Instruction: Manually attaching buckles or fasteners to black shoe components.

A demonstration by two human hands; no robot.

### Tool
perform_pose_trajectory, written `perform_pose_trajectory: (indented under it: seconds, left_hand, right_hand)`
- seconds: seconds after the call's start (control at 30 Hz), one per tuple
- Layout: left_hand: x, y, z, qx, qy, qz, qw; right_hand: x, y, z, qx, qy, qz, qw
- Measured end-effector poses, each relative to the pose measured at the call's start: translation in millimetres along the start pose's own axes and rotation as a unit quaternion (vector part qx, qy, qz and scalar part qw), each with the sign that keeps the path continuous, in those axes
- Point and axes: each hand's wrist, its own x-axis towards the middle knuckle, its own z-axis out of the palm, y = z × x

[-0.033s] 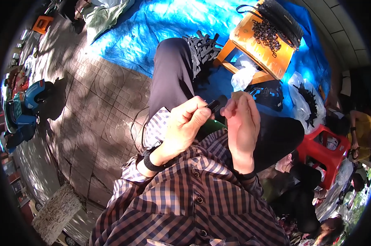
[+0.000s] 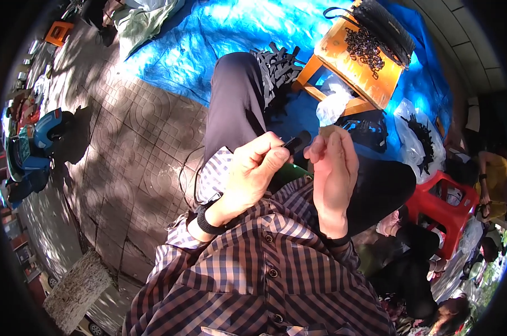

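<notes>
My left hand (image 2: 258, 169) is closed around a small black piece (image 2: 300, 140) with a rounded end, which juts out past the thumb toward the right. Facing it, a short gap away, is my right hand (image 2: 336, 179). Its fingertips are bent together near the thumb, and whatever lies between them is too small to make out. Both hands are above my lap. Past my knee, a heap of dark strap-like pieces (image 2: 278, 70) lies on a blue tarp (image 2: 180, 61).
A wooden stool (image 2: 386, 92) bears many small dark rings (image 2: 364, 50) and a black pouch (image 2: 385, 28). Beside it are a crumpled clear bag (image 2: 333, 106) and a plastic bag of black parts (image 2: 424, 140). A red stool (image 2: 445, 204) and another person's arm (image 2: 483, 185) are at right.
My right hand has shifted slightly to the right, widening the gap to the black piece. My left hand has hardly moved.
</notes>
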Motion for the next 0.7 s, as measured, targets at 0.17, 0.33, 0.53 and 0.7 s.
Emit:
perform_pose_trajectory:
  seconds: [0.17, 0.33, 0.53, 0.7]
  left_hand:
    - [1.1, -10.4, 4.5, 0.009, -0.040, -0.013, 0.999]
    - [4.2, 7.9, 4.0, -0.067, -0.058, -0.155, 0.984]
    - [9.0, -12.1, 6.2, 0.128, 0.026, -0.012, 0.991]
    - [19.5, -24.8, -0.3, 0.083, 0.000, -0.119, 0.989]
  right_hand:
    - [0.3, -7.6, 7.7, -0.268, -0.054, -0.086, 0.958]
    - [6.7, -2.1, -4.5, -0.271, -0.035, -0.163, 0.948]
    - [5.9, 3.5, -1.6, -0.342, -0.020, -0.166, 0.925]
    - [11.1, 16.5, -20.1, -0.361, -0.018, -0.074, 0.929]
